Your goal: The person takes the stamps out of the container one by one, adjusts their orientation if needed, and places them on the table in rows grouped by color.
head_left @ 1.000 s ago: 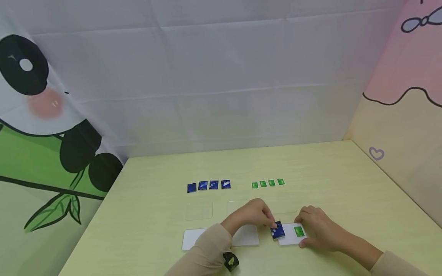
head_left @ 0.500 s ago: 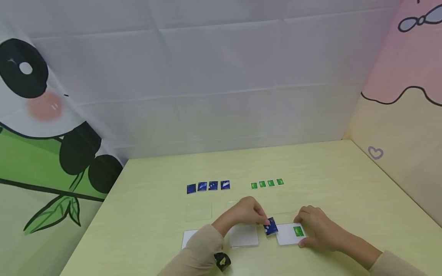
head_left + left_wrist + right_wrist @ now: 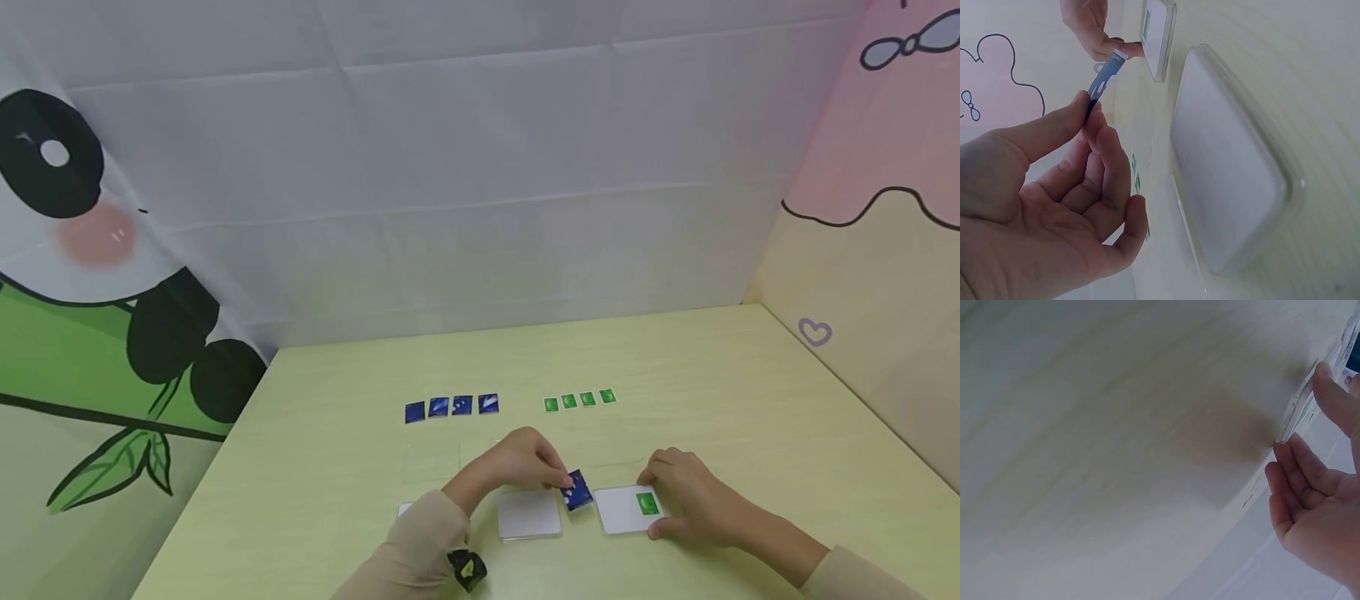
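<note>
My left hand point(image 3: 521, 458) pinches a small blue square tile point(image 3: 577, 492) with white marks between thumb and fingers. In the left wrist view the blue tile point(image 3: 1105, 81) is tilted and seen almost edge-on, held above the table. My right hand point(image 3: 693, 492) holds a white flat case point(image 3: 618, 510) at its right side, thumb on the near edge and fingers at the far corner. A small green square point(image 3: 647, 503) lies on that case near the thumb. Left of the blue tile lies a second white flat case point(image 3: 528, 515) with a clear rim.
A third white case point(image 3: 403, 507) is mostly hidden behind the left forearm. Farther back lie a row of several blue squares point(image 3: 462, 405) and a row of several green squares point(image 3: 587, 399). Faint clear lids point(image 3: 431, 462) lie on the pale table point(image 3: 735, 375).
My left hand has moved left with the blue tile, from overlapping the right white case to the gap beside it. My right hand has stayed on the case.
</note>
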A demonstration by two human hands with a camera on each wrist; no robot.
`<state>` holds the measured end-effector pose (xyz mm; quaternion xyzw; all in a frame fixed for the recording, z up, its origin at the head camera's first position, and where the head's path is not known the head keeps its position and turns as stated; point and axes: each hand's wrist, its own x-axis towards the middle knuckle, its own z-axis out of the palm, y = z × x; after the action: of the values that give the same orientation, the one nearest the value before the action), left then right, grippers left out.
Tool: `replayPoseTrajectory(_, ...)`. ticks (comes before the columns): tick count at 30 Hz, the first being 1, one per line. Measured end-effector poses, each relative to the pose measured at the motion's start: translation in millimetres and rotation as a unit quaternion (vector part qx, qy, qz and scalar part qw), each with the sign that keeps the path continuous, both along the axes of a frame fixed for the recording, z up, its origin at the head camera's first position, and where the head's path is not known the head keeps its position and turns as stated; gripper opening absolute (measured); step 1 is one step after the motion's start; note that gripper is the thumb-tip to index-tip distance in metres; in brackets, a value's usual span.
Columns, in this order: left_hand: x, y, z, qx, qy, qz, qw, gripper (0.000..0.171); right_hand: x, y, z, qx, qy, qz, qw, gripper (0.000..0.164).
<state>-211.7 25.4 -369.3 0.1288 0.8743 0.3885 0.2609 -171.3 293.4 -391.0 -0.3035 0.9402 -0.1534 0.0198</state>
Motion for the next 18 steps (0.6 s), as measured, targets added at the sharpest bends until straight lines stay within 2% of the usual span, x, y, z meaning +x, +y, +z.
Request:
replayPoseTrajectory(10,-3.7,-17,8.7,0.021,-0.001,-0.009,0.9997,0.012,-0.8,1,-2.7,-0.002,0.015,0.002,1.0,0.052)
replayPoseTrajectory(18,-3.5,-25,6.9,0.018,-0.012,-0.01,0.9997,0.013,-1.2,0,-4.1,-0.005,0.018,0.001,1.0,0.052)
